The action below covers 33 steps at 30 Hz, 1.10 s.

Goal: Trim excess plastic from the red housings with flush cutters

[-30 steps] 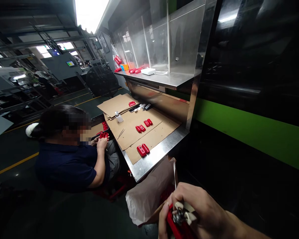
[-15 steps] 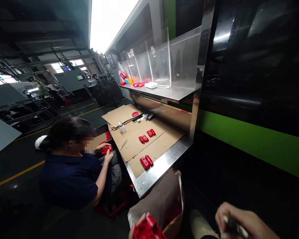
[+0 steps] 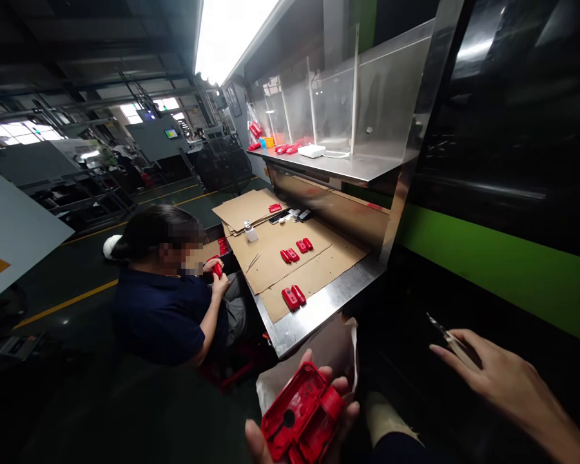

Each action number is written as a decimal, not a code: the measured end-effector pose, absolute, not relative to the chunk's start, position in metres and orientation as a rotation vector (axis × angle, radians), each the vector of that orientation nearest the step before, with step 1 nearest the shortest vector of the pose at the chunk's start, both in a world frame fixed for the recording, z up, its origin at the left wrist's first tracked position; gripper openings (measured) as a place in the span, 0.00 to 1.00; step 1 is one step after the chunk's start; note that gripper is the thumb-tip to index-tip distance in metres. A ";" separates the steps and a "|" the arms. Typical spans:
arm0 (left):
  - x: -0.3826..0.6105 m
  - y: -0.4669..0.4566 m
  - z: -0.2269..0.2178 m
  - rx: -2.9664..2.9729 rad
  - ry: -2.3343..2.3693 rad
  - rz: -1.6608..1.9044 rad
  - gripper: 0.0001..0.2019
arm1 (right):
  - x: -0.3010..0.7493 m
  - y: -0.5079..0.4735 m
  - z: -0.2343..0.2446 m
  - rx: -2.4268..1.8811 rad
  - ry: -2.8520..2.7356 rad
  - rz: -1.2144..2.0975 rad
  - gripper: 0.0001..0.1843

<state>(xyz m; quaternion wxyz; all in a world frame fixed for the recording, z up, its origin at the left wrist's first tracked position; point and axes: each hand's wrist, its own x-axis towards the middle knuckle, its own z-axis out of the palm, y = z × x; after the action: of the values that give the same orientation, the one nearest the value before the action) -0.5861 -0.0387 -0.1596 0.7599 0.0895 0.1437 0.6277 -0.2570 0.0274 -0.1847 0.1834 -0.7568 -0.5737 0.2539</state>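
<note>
Low in the head view, my left hand (image 3: pixel 350 414) grips an open red plastic housing (image 3: pixel 294 412), its hollow inside facing up. A dark round spot marks one of its compartments. To the right, my right hand (image 3: pixel 500 367) closes around a small hand tool (image 3: pixel 457 348) with a pale handle and a pointed metal tip. The tip points up and left, apart from the housing. Behind the housing stands a paper-lined bag (image 3: pixel 348 332), partly hidden by my left hand.
Several red housings (image 3: pixel 290 298) lie on the cardboard (image 3: pixel 319 283) covering a metal-edged table (image 3: pixel 309 320). Tweezers (image 3: pixel 252 262), a small bottle (image 3: pixel 250 232) and a phone (image 3: pixel 279 217) are there too. At left sits a co-worker (image 3: pixel 162 316), holding a red part.
My left hand has risen further into view with the red housing. My right hand has turned, so the tool's metal tip now shows. The camera view has shifted slightly.
</note>
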 end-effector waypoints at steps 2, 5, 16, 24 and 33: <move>-0.585 -0.039 -0.163 0.196 0.169 1.321 0.56 | -0.265 0.025 -0.175 -2.098 -1.628 0.763 0.39; -0.583 -0.038 -0.170 0.222 0.030 1.290 0.59 | -0.275 0.019 -0.169 -1.937 -1.622 0.814 0.35; -0.572 -0.044 -0.160 0.146 0.103 1.218 0.58 | -0.309 0.024 -0.119 -1.062 -2.125 0.747 0.21; -0.558 -0.049 -0.159 0.106 0.301 1.262 0.42 | -0.375 0.024 -0.069 -0.583 -2.452 0.122 0.26; -0.546 -0.055 -0.162 -0.161 0.331 1.630 0.23 | -0.392 0.026 -0.063 -0.476 -2.624 -0.016 0.27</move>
<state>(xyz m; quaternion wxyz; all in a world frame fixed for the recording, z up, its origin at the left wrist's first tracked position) -0.5461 -0.0545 -0.1623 0.6708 -0.0714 0.1469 0.7234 -0.3918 0.0261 -0.0627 0.2349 -0.1736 -0.9564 -0.0060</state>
